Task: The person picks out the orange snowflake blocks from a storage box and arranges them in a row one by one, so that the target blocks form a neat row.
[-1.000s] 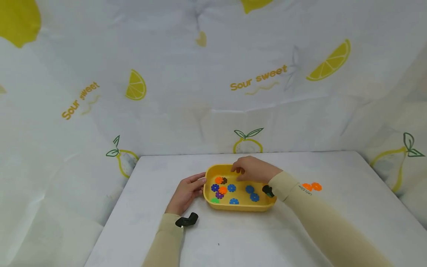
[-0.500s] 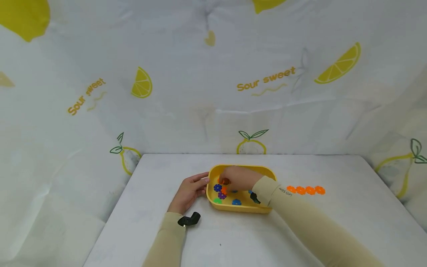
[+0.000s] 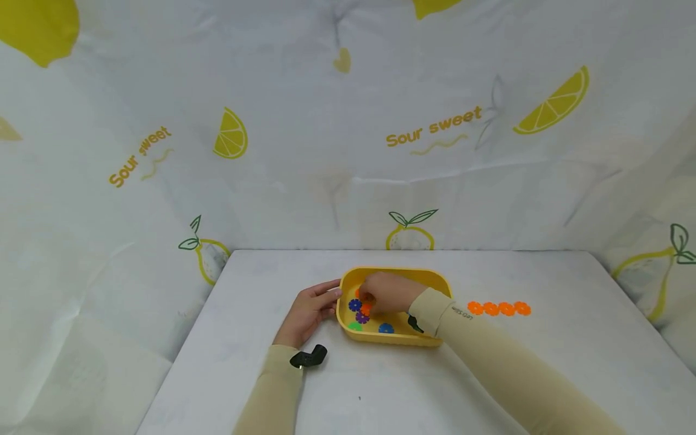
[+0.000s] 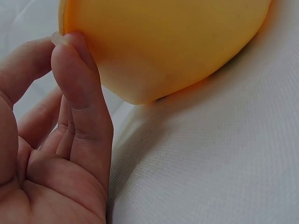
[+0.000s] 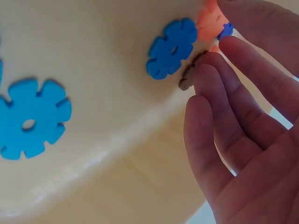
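A yellow plastic tray (image 3: 399,339) stands on the table with toothed snowflake discs scattered in it. My left hand (image 3: 304,314) holds its left rim, the thumb (image 4: 77,79) against the outside wall. Inside the left part of the tray, my right hand (image 3: 388,291) pinches an orange snowflake disc (image 5: 209,22) between thumb and forefinger. The other fingers hang relaxed. Near them lie a blue disc (image 5: 173,48) and a brown disc (image 5: 187,77). A purple disc (image 3: 362,318), a dark blue disc (image 3: 354,305) and a green disc (image 3: 354,327) also show. The right hand hides part of the tray.
Several orange discs (image 3: 499,309) lie in a row on the white table (image 3: 380,393), right of the tray. A lemon-print sheet (image 3: 304,199) hangs behind the table. Each wrist carries a small black device, such as the left one (image 3: 309,356).
My right hand has moved leftward and down within the tray, onto the orange disc. Its sleeve has uncovered more of the orange row. The left hand stays at the rim; the view has shifted slightly.
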The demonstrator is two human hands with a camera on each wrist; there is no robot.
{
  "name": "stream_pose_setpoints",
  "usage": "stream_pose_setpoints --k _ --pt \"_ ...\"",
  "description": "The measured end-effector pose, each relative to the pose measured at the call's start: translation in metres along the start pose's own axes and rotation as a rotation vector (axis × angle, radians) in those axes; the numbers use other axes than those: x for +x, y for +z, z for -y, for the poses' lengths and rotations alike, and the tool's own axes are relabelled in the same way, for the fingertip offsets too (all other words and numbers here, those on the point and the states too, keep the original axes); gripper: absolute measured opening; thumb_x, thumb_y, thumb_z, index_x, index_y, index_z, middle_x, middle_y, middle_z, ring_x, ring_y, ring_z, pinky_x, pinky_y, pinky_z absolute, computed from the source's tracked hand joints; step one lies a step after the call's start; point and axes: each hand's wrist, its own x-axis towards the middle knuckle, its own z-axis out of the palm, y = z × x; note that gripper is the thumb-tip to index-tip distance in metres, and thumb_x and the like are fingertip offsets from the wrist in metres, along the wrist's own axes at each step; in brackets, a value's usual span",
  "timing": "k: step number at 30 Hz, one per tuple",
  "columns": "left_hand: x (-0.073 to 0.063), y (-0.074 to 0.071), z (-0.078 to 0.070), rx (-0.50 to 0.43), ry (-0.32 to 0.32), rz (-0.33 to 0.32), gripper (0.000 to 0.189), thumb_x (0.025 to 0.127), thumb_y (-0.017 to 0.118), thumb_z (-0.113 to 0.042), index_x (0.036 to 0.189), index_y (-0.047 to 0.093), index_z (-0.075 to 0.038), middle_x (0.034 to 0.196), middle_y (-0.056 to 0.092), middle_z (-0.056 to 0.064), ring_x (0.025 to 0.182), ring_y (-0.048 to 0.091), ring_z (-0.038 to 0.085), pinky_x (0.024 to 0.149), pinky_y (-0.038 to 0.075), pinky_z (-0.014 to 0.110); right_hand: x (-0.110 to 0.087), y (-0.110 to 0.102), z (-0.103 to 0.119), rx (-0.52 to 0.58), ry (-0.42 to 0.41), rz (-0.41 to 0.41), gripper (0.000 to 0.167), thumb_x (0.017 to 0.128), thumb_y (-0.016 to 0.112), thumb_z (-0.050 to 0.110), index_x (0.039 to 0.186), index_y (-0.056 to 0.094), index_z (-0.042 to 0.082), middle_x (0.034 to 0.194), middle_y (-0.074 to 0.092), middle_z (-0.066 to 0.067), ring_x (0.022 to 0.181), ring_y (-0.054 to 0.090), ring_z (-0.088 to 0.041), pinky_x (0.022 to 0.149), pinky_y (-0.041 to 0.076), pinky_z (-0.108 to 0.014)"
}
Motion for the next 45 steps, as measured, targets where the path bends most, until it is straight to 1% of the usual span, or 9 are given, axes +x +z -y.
stream_pose_setpoints --k 5,9,17,23,26,31,36,41,45 --pt "0.000 0.002 -0.001 0.003 0.008 0.011 0.054 0.098 0.082 -0.037 0.145 0.070 -0.014 0.125 0.074 0.010 0.093 0.068 0.016 0.081 0.060 0.022 0.000 0.002 0.000 -0.035 -0.004 0.000 0.029 0.094 0.086 0.017 0.121 0.080 0.011 0.109 0.074 0.003 0.100 0.065 -0.014 0.110 0.057 -0.038" --pt "0.001 0.003 -0.002 -0.002 0.003 0.018 0.054 0.097 0.083 -0.037 0.144 0.070 -0.015 0.127 0.074 0.009 0.093 0.068 0.016 0.081 0.060 0.023 0.001 0.002 -0.001 -0.077 -0.005 -0.003 0.027 0.094 0.086 0.019 0.119 0.080 0.013 0.105 0.072 0.004 0.096 0.063 -0.012 0.107 0.057 -0.035" --pt "0.004 0.006 -0.002 -0.007 -0.001 0.020 0.052 0.097 0.083 -0.036 0.143 0.071 -0.015 0.128 0.074 0.009 0.094 0.068 0.016 0.082 0.060 0.023 -0.001 0.000 0.000 -0.099 -0.002 -0.008 0.021 0.095 0.086 0.020 0.113 0.080 0.012 0.101 0.069 0.004 0.092 0.061 -0.013 0.103 0.058 -0.034" --pt "0.005 0.006 -0.001 -0.002 0.009 0.030 0.055 0.097 0.083 -0.038 0.144 0.070 -0.014 0.125 0.075 0.009 0.094 0.069 0.016 0.081 0.061 0.023 -0.006 -0.004 -0.003 -0.012 0.028 -0.006 0.020 0.094 0.086 0.021 0.112 0.078 0.014 0.098 0.070 0.006 0.090 0.062 -0.013 0.099 0.059 -0.034" --pt "0.005 0.006 0.000 -0.002 0.003 0.027 0.055 0.096 0.084 -0.038 0.144 0.071 -0.015 0.125 0.074 0.009 0.095 0.068 0.017 0.082 0.060 0.023 -0.010 -0.010 -0.008 0.042 0.016 -0.023 0.021 0.094 0.086 0.020 0.111 0.077 0.012 0.099 0.072 0.005 0.088 0.062 -0.014 0.094 0.060 -0.035" --pt "0.005 0.001 0.003 0.006 -0.004 0.008 0.055 0.095 0.085 -0.039 0.143 0.071 -0.016 0.126 0.074 0.010 0.096 0.068 0.018 0.083 0.060 0.024 -0.025 -0.025 -0.015 0.069 -0.023 -0.065 0.021 0.096 0.082 0.015 0.116 0.077 0.010 0.107 0.074 0.002 0.095 0.062 -0.016 0.095 0.060 -0.037" --pt "0.005 -0.002 0.005 0.013 -0.007 -0.008 0.056 0.094 0.085 -0.040 0.143 0.071 -0.016 0.126 0.074 0.011 0.096 0.069 0.018 0.083 0.061 0.024 -0.045 -0.035 -0.027 0.133 -0.029 -0.125 0.030 0.099 0.078 0.012 0.128 0.077 0.007 0.116 0.073 0.000 0.100 0.064 -0.015 0.097 0.061 -0.036" --pt "0.004 -0.001 0.007 0.021 -0.010 -0.018 0.055 0.094 0.085 -0.041 0.143 0.072 -0.018 0.122 0.074 0.009 0.097 0.068 0.018 0.083 0.060 0.024 -0.073 -0.040 -0.047 0.221 0.003 -0.221 0.030 0.099 0.079 0.012 0.128 0.076 0.009 0.119 0.074 0.000 0.101 0.066 -0.015 0.096 0.062 -0.036" --pt "0.004 -0.001 0.008 0.023 -0.014 -0.037 0.057 0.093 0.086 -0.042 0.142 0.072 -0.018 0.119 0.074 0.008 0.095 0.067 0.018 0.082 0.060 0.024 -0.098 -0.045 -0.067 0.280 0.058 -0.303 0.031 0.099 0.078 0.012 0.130 0.076 0.010 0.119 0.075 -0.001 0.103 0.065 -0.018 0.094 0.061 -0.037"
